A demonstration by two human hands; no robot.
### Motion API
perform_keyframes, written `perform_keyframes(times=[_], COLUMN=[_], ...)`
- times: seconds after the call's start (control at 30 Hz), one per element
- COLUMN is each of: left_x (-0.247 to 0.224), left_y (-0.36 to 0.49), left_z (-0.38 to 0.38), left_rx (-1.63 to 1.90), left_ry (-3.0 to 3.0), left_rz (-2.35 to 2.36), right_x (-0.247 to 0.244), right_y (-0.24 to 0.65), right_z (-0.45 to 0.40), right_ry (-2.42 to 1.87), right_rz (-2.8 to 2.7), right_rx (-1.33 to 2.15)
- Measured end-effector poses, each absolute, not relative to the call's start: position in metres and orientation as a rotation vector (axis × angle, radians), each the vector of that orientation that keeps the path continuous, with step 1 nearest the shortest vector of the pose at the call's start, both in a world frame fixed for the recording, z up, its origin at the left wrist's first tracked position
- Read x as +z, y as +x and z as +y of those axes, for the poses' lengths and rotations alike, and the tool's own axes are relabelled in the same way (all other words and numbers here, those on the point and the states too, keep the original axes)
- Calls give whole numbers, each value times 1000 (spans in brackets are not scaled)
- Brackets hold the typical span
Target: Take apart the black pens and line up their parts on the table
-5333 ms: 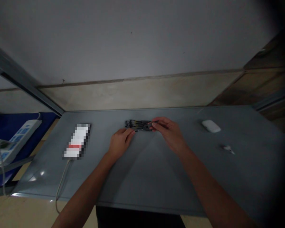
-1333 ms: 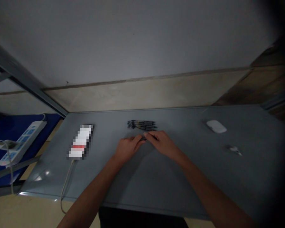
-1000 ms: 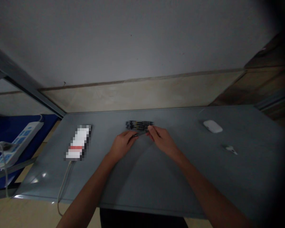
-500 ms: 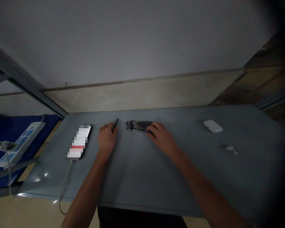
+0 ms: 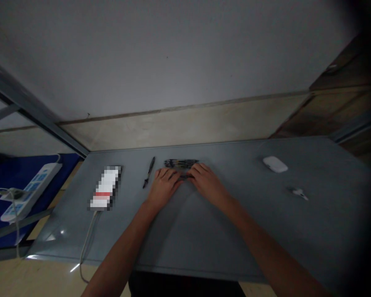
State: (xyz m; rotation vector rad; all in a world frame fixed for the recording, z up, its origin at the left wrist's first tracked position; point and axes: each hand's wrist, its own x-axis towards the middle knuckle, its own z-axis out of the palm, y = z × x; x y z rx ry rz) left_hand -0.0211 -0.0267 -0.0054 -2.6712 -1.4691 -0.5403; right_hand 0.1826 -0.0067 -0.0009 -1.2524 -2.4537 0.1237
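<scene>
The left hand [image 5: 163, 187] and right hand [image 5: 206, 183], fingers curled, pinched a dark pen [image 5: 184, 177] just before the other pens [image 5: 181, 162], near the table [image 5: 204, 235]'s far edge; a closed white case [image 5: 275, 164] lay toward its right edge.

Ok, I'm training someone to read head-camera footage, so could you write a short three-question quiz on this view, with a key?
1. True or false: the lone pen lies between the phone and the group of pens.

2. The pale cable that runs over the near edge of the table leads from which thing?
a) the lone pen
b) the phone
c) the group of pens

3. What do the left hand and the right hand hold together?

Key:
1. True.
2. b.
3. A slim dark thing, pen-like, on the person's side of the group of pens; most of it is hidden by the fingers.
</scene>
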Motion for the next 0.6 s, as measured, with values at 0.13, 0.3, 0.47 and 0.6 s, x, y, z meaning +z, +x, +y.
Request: perform_keyframes(times=[0.13,0.3,0.47,0.6], left_x=[-5,0,-2,-4], left_y=[-20,-20,-21,-22], left_z=[-25,-27,-29,-30], left_rx=[-431,-387,-406,-404], left_ry=[-2720,-2683,-2671,-2611], left_rz=[-1461,-1500,-1524,-1489], right_x=[-1,-5,-4,-6], right_y=[178,178,179,177], right_z=[-9,-10,-10,-11], right_ry=[-1225,-1228,-1255,-1220], right_rz=[-2442,-2404,-2368,-2378], right_rx=[175,329,364,355])
